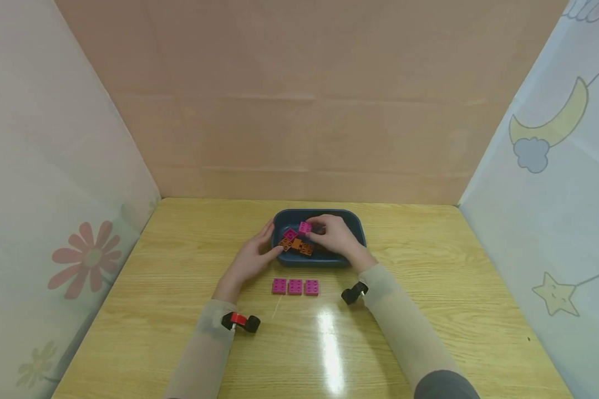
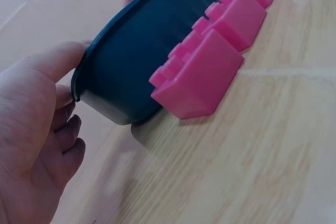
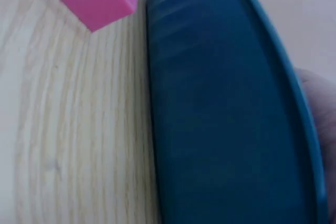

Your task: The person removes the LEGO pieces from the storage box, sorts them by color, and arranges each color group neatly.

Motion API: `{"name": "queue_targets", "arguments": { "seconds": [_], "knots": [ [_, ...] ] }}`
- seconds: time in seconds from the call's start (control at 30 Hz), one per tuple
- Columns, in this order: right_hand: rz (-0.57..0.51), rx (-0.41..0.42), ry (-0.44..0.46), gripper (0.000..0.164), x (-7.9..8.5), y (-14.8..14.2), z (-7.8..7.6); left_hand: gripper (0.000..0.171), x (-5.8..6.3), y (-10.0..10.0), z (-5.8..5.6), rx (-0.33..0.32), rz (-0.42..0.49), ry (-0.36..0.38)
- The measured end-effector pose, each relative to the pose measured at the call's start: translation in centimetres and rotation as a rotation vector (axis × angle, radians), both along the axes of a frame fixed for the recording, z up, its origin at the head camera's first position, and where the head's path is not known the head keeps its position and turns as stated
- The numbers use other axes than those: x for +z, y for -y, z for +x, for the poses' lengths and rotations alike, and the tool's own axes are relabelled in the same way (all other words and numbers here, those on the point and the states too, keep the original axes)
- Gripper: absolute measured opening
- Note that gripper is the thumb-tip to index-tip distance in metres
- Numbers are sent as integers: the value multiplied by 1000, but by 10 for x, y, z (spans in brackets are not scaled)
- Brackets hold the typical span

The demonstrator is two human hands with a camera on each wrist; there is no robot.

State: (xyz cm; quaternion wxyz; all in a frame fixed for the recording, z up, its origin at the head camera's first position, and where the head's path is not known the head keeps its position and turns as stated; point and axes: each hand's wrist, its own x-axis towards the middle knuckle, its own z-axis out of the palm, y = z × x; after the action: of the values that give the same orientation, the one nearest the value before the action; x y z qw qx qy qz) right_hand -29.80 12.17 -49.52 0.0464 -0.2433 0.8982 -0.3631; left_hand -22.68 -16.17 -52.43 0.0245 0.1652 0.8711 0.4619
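Observation:
Over the dark blue plastic tub (image 1: 319,265), my right hand (image 1: 335,235) pinches a pink toy building brick (image 1: 305,228) between thumb and fingers. My left hand (image 1: 252,256) grips the tub's left end, thumb at the near corner and fingers along the outer side. In the left wrist view that hand (image 2: 31,114) is at the tub's rim (image 2: 100,38), some fingers curled below it. Inside the tub lie another pink brick (image 1: 290,234) and several orange bricks (image 1: 306,250). The right wrist view shows mostly the tub's outer wall (image 3: 220,103); the right fingers are hidden there.
Three pink bricks (image 1: 295,287) stand in a row, studs up, on the wooden table (image 1: 179,266) in front of the tub. A plain tan backdrop (image 1: 299,138) rises behind the table, with patterned sheets on both sides.

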Motion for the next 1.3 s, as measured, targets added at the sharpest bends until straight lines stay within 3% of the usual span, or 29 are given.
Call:
{"name": "queue_targets", "arguments": {
  "seconds": [0.6,1.07,1.3],
  "knots": [
    [-114,6,10,40,16,-19,29,83,-2,1,-3,-22,16,-18],
    [-228,36,8,39,13,-36,49,82,-1,1,-2,-31,14,-25],
    [-305,6,26,40,12,-43,63,83,-2,2,-4,-34,17,-12]
  ]
}}
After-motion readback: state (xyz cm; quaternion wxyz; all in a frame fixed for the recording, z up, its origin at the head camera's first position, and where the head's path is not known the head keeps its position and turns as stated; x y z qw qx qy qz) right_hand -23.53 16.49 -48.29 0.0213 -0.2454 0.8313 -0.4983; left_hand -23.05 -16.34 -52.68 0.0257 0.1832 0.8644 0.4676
